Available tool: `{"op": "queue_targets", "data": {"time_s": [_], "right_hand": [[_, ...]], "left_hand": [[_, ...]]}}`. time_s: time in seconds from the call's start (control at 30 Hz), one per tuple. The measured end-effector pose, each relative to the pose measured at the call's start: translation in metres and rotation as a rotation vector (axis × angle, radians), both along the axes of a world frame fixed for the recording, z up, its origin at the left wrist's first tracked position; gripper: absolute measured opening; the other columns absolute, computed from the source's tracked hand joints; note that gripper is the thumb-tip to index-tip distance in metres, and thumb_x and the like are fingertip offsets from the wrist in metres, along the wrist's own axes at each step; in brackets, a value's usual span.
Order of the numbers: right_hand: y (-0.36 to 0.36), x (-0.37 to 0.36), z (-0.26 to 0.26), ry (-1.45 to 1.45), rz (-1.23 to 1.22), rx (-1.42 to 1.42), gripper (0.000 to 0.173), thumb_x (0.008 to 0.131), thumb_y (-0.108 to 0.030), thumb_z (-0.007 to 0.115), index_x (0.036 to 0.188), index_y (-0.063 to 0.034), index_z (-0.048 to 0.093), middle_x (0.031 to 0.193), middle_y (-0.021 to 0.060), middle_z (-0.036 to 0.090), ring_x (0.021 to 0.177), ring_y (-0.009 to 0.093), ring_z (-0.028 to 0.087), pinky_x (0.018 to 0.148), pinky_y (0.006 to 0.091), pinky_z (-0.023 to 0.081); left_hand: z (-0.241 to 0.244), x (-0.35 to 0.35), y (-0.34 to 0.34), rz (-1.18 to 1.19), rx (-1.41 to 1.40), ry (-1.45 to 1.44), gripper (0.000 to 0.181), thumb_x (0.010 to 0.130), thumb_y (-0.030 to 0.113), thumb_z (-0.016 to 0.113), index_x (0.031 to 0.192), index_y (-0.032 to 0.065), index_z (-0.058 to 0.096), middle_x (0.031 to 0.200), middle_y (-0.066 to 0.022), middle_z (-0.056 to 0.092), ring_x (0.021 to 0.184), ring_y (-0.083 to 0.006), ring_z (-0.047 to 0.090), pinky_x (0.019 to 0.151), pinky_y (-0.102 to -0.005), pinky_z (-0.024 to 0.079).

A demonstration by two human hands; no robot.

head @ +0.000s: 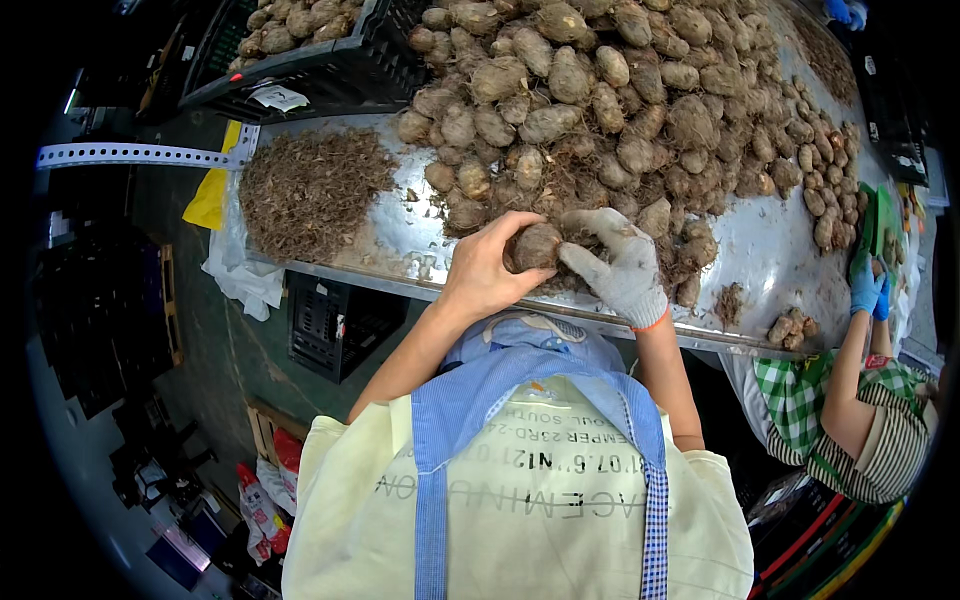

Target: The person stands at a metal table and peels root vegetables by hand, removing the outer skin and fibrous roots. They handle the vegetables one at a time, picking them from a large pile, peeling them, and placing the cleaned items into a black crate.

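Note:
A round, brown, hairy taro corm [537, 247] is held near the table's front edge. My bare left hand [487, 262] grips it from the left, with the thumb below and the fingers above. On its right side is my right hand [619, 262], in a grey knit glove with an orange cuff; its thumb and fingers are spread apart, and the thumb tip reaches the corm. Whether the right fingers grip anything is hidden. Beyond both hands rises a large heap of taro corms [551, 124] with root fibres among them.
A pile of root fibres [311, 195] covers the left of the metal table [409, 217]. Behind it stands a black plastic crate [337, 79] of corms. Smaller corms [829, 180] lie at the right, near a co-worker's blue-gloved hands [870, 289]. A small corm cluster [791, 328] sits by the front edge.

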State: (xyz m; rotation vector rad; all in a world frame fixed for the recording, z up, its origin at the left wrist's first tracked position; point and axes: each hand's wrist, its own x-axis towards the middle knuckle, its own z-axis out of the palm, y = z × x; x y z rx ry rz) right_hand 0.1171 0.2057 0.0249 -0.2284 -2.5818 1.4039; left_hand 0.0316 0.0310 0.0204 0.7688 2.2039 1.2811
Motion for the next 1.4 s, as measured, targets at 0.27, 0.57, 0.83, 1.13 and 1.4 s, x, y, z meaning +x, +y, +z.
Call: {"op": "queue_targets", "data": {"time_s": [0.27,0.57,0.83,1.13,1.4], "right_hand": [[-0.004,0.002,0.003,-0.059,0.156,0.385,0.019,0.08,-0.026,0.065,0.089,-0.0094,0.068,0.077,0.0088,0.064,0.071,0.027,0.064,0.06,0.0378,0.05],[0.01,-0.001,-0.03,-0.202,-0.103,-0.028,0.023,0.083,-0.022,0.06,0.093,-0.0025,0.067,0.085,0.0146,0.067,0.073,0.023,0.066,0.066,0.0326,0.051],[-0.002,0.005,0.005,-0.274,-0.047,-0.066,0.036,0.081,-0.03,0.066,0.099,0.0012,0.067,0.09,0.0186,0.068,0.084,0.03,0.067,0.074,0.035,0.051],[-0.001,-0.003,-0.009,-0.24,-0.197,-0.001,0.025,0.082,-0.022,0.062,0.095,-0.0002,0.066,0.085,0.0222,0.065,0.082,0.036,0.064,0.069,0.0392,0.05],[-0.001,0.005,-0.005,-0.037,-0.032,-0.198,0.027,0.081,-0.023,0.065,0.098,-0.0018,0.066,0.091,0.0148,0.063,0.087,0.03,0.061,0.077,0.0353,0.048]], "left_hand": [[0.008,-0.008,-0.008,-0.156,-0.157,0.208,0.05,0.06,0.013,0.076,0.109,0.0072,0.066,0.103,-0.0129,0.067,0.092,-0.0299,0.065,0.079,-0.0346,0.051],[0.011,-0.009,-0.008,-0.178,-0.001,0.128,0.051,0.057,0.006,0.074,0.108,0.0081,0.067,0.102,-0.0133,0.067,0.093,-0.0286,0.064,0.082,-0.0347,0.051],[0.002,-0.006,-0.003,-0.065,0.049,0.268,0.051,0.055,0.001,0.072,0.106,0.0067,0.068,0.104,-0.0132,0.066,0.095,-0.0277,0.063,0.083,-0.0345,0.05],[0.004,-0.008,-0.001,-0.125,0.133,0.211,0.051,0.055,-0.001,0.069,0.105,0.0052,0.067,0.104,-0.0133,0.066,0.093,-0.0274,0.062,0.083,-0.0337,0.049],[0.006,-0.007,-0.003,-0.164,0.093,0.145,0.055,0.056,0.003,0.073,0.11,0.0012,0.064,0.107,-0.0158,0.065,0.097,-0.0296,0.063,0.085,-0.0352,0.049]]}}
